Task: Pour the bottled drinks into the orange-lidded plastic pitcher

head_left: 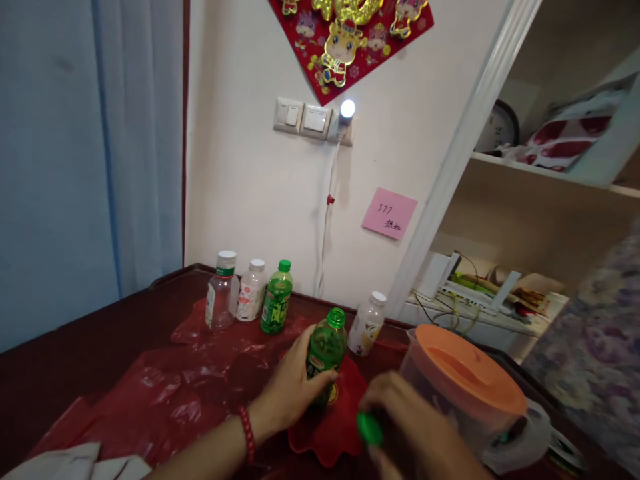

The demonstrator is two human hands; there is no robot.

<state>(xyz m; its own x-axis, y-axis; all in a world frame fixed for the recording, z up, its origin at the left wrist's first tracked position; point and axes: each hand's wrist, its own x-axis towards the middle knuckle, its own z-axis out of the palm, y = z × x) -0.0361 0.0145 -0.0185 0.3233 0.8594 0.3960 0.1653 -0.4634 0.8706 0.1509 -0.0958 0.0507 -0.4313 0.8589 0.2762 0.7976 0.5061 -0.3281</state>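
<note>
An uncapped green plastic bottle [327, 343] stands upright, with its threaded mouth bare. My left hand [293, 383] is wrapped round its middle from the left. Lower right, slightly blurred, my right hand [407, 417] pinches a green bottle cap [369, 429] apart from the bottle. Under the bottle lies a red scalloped tray [327, 450], partly hidden by the bottle and my left hand. Behind the bottle to the right is a clear white-capped bottle with a fruit label [367, 325].
Along the wall at left stand a capped green bottle [277, 300], a white-capped bottle [251, 293] and a clear jar-like bottle [223, 297]. A pitcher with an orange lid [470, 367] stands close right of my right hand. Red plastic film [165, 393] covers the table's left part.
</note>
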